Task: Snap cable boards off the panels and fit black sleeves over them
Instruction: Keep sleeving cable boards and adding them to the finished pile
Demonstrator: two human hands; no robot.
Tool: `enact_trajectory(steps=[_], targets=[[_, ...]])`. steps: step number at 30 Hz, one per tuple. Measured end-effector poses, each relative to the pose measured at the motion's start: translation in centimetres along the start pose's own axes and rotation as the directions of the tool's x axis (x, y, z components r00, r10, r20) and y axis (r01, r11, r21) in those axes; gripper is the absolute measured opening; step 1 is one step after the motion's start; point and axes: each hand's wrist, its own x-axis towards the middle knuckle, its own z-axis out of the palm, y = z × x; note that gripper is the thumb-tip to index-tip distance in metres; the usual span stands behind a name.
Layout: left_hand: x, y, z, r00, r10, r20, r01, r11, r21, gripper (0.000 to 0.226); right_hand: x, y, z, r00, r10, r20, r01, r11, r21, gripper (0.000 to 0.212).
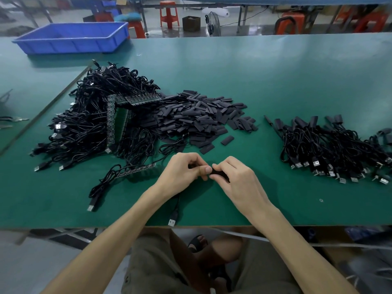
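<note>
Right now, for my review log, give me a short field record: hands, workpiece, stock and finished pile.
left hand: pinches the black sleeve at its left end
right hand: pinches the same sleeve at its right end
cable: runs from under the left hand to a USB plug near the table's front edge
loose sleeves: heap, centre
green panels: in the cable tangle, left
sleeved cables: pile, right
blue tray: far left
</note>
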Motion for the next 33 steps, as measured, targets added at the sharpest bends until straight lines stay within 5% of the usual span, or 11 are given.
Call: enact_trajectory(steps=[16, 26, 33], targets=[[-0.01, -0.31, -0.23, 0.999, 0.034, 0.04, -0.03, 0.994, -0.106, 0.012, -0.16, -0.38, -0.09, 0.999, -0.043, -0.026, 0.042, 0.999, -0.025, 0.02], [-0.16, -0.86, -0.34, 0.984, 0.178, 0.023, -0.179, 0.967, 0.179, 0.015, 0.32, 0.52, -0.24, 0.989, 0.146, 0.011, -0.145, 0.966, 0.212, 0.015], [-0.36, -0.44, -0.15, 0.987, 0.132, 0.089, -0.146, 0.973, 0.179, 0.019, -0.18, 0.09, -0.26, 0.998, -0.016, -0.061, 0.014, 1.0, -0.026, 0.017]])
